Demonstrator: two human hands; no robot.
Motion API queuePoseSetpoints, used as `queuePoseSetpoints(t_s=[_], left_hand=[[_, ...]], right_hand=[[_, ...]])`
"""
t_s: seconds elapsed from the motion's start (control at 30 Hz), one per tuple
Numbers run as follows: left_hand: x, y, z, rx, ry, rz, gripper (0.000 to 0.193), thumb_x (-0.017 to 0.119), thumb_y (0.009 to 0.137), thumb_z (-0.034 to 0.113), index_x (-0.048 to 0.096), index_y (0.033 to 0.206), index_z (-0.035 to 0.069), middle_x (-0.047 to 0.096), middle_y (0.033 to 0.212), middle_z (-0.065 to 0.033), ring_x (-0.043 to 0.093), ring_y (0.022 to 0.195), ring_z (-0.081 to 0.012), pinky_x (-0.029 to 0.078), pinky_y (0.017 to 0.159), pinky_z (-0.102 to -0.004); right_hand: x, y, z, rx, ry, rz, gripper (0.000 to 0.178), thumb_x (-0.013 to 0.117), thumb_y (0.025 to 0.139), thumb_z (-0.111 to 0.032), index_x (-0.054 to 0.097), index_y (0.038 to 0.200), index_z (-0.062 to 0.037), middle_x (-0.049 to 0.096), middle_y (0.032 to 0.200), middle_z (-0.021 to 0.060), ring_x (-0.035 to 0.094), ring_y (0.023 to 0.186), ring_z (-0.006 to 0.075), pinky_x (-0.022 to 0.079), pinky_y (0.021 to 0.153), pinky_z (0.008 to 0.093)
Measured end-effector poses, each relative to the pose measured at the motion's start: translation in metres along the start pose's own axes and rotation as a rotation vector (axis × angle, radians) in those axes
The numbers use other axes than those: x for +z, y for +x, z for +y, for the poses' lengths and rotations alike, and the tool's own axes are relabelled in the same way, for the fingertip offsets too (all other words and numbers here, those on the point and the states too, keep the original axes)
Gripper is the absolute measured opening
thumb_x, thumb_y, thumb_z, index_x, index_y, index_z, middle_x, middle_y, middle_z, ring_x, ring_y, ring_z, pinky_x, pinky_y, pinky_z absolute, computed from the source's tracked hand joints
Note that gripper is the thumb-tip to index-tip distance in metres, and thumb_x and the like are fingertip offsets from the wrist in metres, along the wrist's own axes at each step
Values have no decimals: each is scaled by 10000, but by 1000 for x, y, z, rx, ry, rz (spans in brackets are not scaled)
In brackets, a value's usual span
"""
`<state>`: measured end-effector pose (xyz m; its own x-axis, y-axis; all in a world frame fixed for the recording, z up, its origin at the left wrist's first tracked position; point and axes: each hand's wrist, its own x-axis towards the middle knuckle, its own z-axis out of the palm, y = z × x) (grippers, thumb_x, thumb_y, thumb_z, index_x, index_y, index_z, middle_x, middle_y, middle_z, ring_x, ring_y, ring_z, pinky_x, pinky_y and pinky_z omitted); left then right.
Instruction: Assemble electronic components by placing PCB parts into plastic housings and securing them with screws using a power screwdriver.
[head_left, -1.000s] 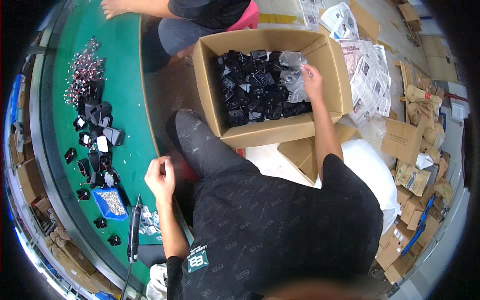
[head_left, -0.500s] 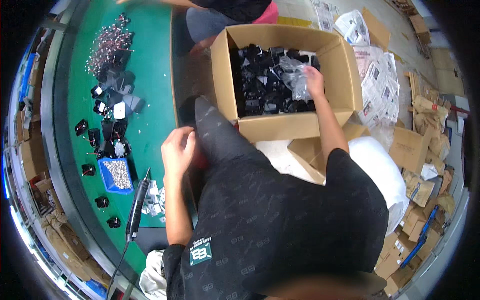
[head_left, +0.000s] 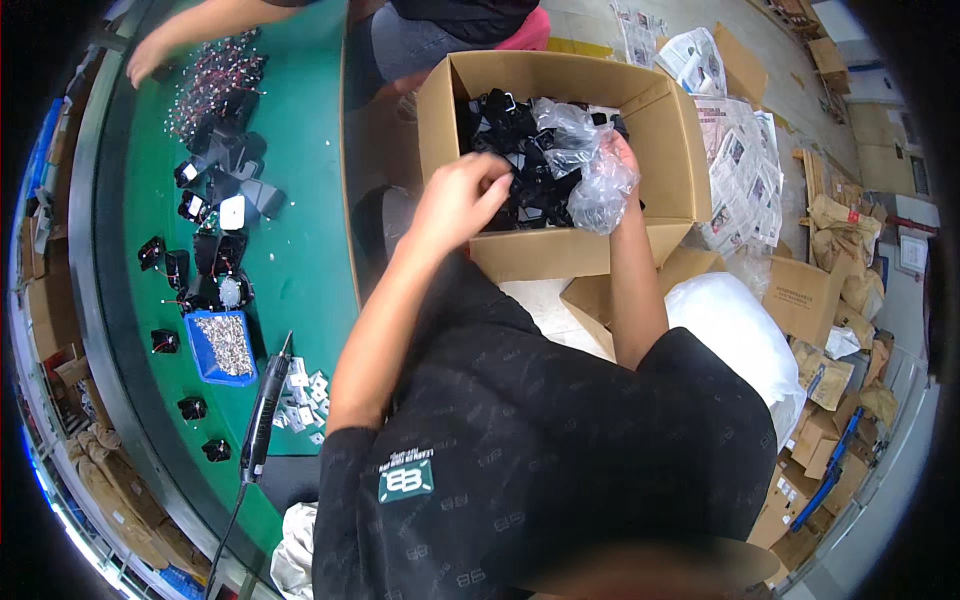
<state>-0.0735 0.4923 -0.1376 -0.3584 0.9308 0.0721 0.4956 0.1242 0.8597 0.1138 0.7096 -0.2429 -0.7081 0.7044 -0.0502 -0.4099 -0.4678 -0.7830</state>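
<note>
My right hand (head_left: pixel 622 165) is closed on a crumpled clear plastic bag (head_left: pixel 600 195), held over the right part of a large open cardboard box (head_left: pixel 560 262). Inside the box lie many black plastic parts (head_left: pixel 510 125), some with grey or white faces. My left hand (head_left: pixel 460 197) hovers over the box's near left edge, fingers bent and thumb apart from the forefinger. Nothing shows between them, though the fingertips are slightly blurred. More clear plastic (head_left: pixel 565 125) spreads across the parts beside the bag.
On the green bench (head_left: pixel 310 250) at left are black parts with wires (head_left: pixel 225 255), a blue tray of small metal pieces (head_left: pixel 250 378), small white pieces (head_left: pixel 300 400) and an electric screwdriver (head_left: pixel 262 420). A co-worker's arm (head_left: pixel 210 20) reaches over the bench. A white sack (head_left: pixel 735 335) stands at right.
My left hand has moved from the bench edge rightward to the box. The bag in my right hand has come nearer to me and bunched up. A co-worker's arm now extends over the bench.
</note>
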Motion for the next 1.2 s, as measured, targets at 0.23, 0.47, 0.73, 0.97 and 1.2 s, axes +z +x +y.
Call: queuePoseSetpoints(t_s=[0.23, 0.47, 0.73, 0.97, 1.2], left_hand=[[79, 61, -42, -54, -565, -110, 359, 577, 931, 285, 596, 1175, 23, 673, 996, -100, 601, 881, -146, 473, 821, -290], [81, 64, -31, 9, -272, 190, 180, 692, 802, 167, 687, 865, -1, 678, 784, -130, 665, 711, -271, 512, 673, -329], [53, 57, -14, 316, -108, 274, 290, 757, 711, 175, 637, 952, 67, 525, 1232, -179, 502, 1157, -351, 396, 971, -427], [62, 6, 12, -12, -958, -320, 918, 732, 776, 169, 165, 1484, 30, 183, 1540, -134, 217, 1409, -242, 187, 1141, -361], [71, -41, -3, -307, -979, -49, 416, 553, 890, 82, 460, 1290, 11, 503, 1299, -106, 501, 1168, -212, 406, 979, -320]], right_hand=[[6, -6, 0, 72, 113, -25, 270, 613, 904, -132, 554, 1151, -39, 663, 1008, 93, 660, 779, 153, 570, 655, 270], [24, -13, -17, 25, -405, 57, 228, 620, 912, -148, 573, 1102, -33, 640, 928, 21, 570, 732, 70, 476, 662, 219], [79, -23, -44, -243, -1194, -79, 122, 570, 782, -91, 595, 856, 2, 616, 745, 64, 573, 717, 108, 471, 672, 270], [141, -37, -52, -267, -924, -372, 158, 527, 769, -98, 610, 843, 13, 634, 726, 130, 636, 671, 222, 487, 632, 320], [155, -79, -25, -342, -1216, -525, 197, 545, 820, -145, 622, 971, -45, 607, 961, 141, 602, 912, 322, 489, 808, 401]])
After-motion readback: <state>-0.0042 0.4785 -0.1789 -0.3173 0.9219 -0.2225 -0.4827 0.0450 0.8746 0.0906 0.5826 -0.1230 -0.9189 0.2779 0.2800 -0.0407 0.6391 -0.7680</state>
